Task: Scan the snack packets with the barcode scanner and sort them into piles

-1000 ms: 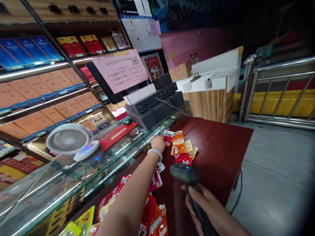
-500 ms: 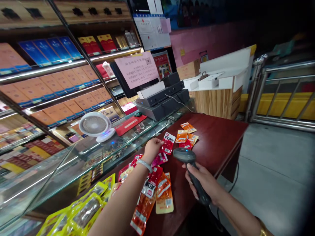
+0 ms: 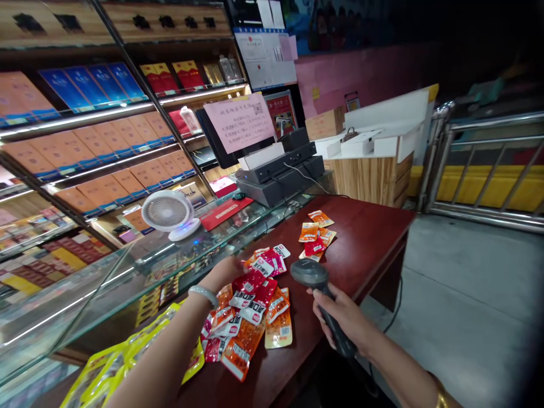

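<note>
My right hand (image 3: 340,317) is wrapped round the handle of a dark grey barcode scanner (image 3: 312,275), its head over the wooden table. My left hand (image 3: 229,271), with a pale bangle (image 3: 204,294) on the wrist, is at the left edge of a pile of small snack packets (image 3: 250,294). Its fingers are blurred and partly hidden, so a hold on any packet cannot be made out. The packets are red, pink and orange with white labels. Further back lies a smaller group of orange and red packets (image 3: 317,235). Yellow-edged packets (image 3: 127,357) lie partly under my left forearm.
A glass display counter (image 3: 131,266) runs along the left, carrying a white fan (image 3: 168,212) and a red folder (image 3: 225,212). Behind stand a monitor with a pink notice (image 3: 240,124) and a dark cash drawer (image 3: 276,184). A metal railing (image 3: 488,164) stands at the right.
My left hand has moved left and back from a red-and-white packet to the pile's left edge, uncovering more packets. The scanner has shifted slightly left, and its blue light no longer shows.
</note>
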The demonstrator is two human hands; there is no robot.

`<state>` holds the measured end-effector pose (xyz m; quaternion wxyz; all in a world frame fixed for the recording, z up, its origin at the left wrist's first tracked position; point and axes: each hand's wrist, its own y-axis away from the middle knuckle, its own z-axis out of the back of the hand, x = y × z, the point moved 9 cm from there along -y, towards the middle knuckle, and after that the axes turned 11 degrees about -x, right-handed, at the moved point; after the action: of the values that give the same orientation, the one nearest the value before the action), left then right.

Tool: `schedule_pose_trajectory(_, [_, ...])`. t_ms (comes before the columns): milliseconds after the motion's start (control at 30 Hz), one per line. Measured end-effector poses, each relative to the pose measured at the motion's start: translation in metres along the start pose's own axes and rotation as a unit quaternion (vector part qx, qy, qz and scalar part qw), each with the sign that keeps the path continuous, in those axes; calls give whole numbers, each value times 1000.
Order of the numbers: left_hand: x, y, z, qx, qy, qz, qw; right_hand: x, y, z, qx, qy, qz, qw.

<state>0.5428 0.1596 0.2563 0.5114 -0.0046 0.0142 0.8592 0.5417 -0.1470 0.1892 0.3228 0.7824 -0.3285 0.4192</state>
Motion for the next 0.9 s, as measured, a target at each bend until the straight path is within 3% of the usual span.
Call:
schedule_pose_trajectory(100, [-1, -5, 5, -23, -39, 3, 999, 4, -4, 11, -18, 5, 5, 1000])
schedule_pose_trajectory(167, [-24, -13, 14, -88, -43, -9, 995, 7, -7, 19, -30, 7, 9, 999])
schedule_pose_trajectory(233, [-62, -24, 18, -142, -27, -42, 989, 10, -11, 28, -43, 8, 15, 999])
schedule_pose_trajectory(367, [-144, -54, -6, -119, 43, -80, 989, 12, -14, 44, -55, 18, 18, 998])
schedule_pose_trajectory(500, [-186, -84, -35, -83, 60, 3, 995, 14, -14, 60, -77, 36, 18, 996])
schedule_pose_trajectory(633, [-203, -98, -46, -85, 71, 28, 993, 15, -15, 75, -107, 49, 14, 993])
schedule_pose_trajectory(733, [-197, -98, -42, -101, 103, 33, 989, 19, -18, 82, -107, 42, 26, 993])
schedule_pose_trajectory(900, [-181, -76, -19, -137, 134, -39, 981, 32, -19, 80, -98, 56, 62, 992])
